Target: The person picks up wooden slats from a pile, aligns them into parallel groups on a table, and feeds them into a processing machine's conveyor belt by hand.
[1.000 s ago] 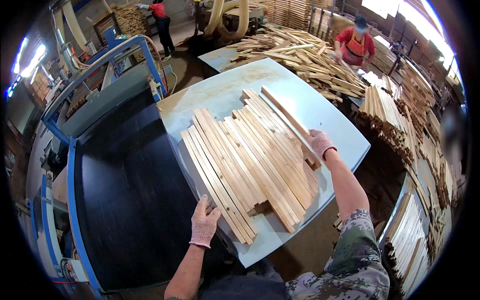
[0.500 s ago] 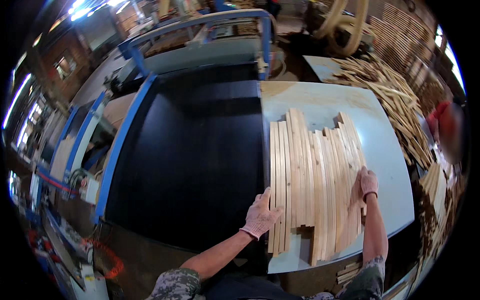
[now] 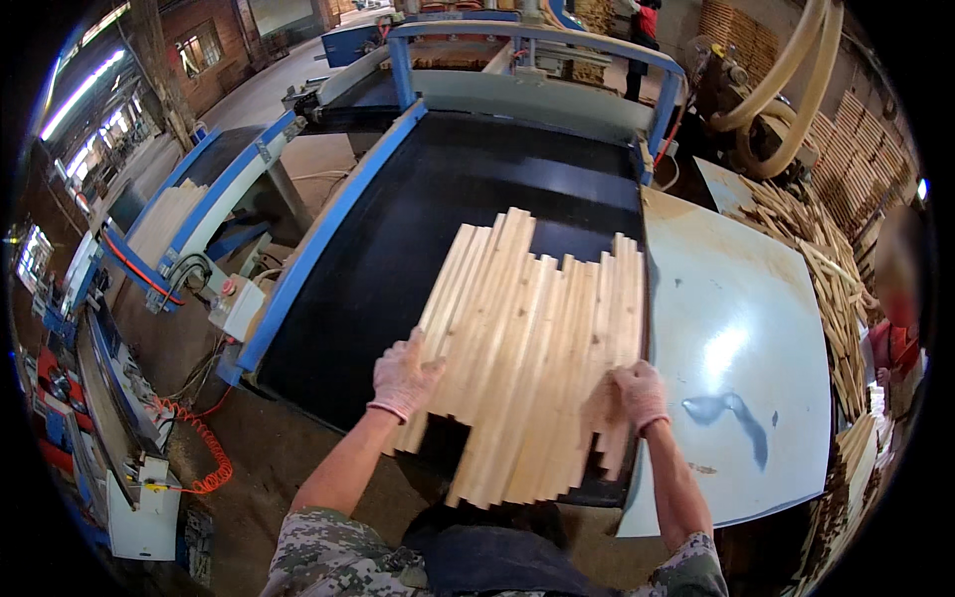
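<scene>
A flat batch of several pale wooden slats [image 3: 527,338] lies side by side on the black conveyor belt [image 3: 438,199] of a blue-framed machine. My left hand [image 3: 403,378], in a pinkish work glove, presses flat on the batch's near left edge. At the near right edge rests my right hand [image 3: 639,393], gloved too, fingers spread on the slats. The slats' near ends stick out unevenly toward me.
A pale blue-white table top [image 3: 736,338] adjoins the belt on the right. Heaps of loose slats [image 3: 816,249] lie beyond it. A person in red [image 3: 895,348] stands at the right rim. Beige suction hoses [image 3: 786,80] hang at the back right. An orange coiled cable [image 3: 199,468] lies on the floor at left.
The batch of slats has slid left off the pale table onto the black belt, with both my hands pushing it; my view has turned toward the machine.
</scene>
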The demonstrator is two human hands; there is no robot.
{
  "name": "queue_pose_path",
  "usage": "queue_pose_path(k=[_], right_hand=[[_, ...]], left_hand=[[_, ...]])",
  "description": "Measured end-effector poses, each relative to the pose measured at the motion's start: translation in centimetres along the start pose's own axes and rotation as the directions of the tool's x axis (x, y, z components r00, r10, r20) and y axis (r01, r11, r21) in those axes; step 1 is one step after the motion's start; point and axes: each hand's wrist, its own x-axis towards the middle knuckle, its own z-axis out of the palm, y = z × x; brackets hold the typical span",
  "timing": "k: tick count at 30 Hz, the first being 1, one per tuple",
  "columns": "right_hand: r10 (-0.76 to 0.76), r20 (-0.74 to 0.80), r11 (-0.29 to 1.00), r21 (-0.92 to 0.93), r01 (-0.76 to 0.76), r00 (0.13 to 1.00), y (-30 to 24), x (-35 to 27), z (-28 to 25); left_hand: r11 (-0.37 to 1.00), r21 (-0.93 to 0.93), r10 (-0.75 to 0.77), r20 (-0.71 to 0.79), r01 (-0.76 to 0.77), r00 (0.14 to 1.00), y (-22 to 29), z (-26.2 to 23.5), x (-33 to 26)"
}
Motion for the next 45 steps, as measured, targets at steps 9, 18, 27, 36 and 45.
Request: queue_pose_path(k=[9,18,27,36,45], right_hand=[[0.008,0.16,0.903,0.423,-0.075,0.987,-16.0,1.4,21.7],[-0.068,0.453,0.563,0.753,-0.34,0.889,-22.7,-4.5,18.1],[-0.307,0.466,0.563,0.792,-0.236,0.83,-16.1,-18.9,16.8],[0.396,0.522,0.681,0.385,-0.623,0.755,-1.1,-44.4,3.3],[0.909,-0.025,0.384,0.439,-0.812,0.416,17.5,-75.7,8.5]], left_hand=[[0.972,0.178,-0.156,0.013,0.151,0.988,-17.3,-5.4,6.1],[0.971,0.219,-0.07,-0.11,0.092,0.992,-21.9,-5.0,9.1],[0.919,-0.38,0.068,-0.106,-0.104,0.992,-17.9,-3.1,11.7],[0.098,-0.994,0.78,0.041,-0.056,0.624,18.0,-0.6,-8.0],[0.506,-0.861,0.849,0.488,0.047,-0.203,34.9,13.2,-37.7]])
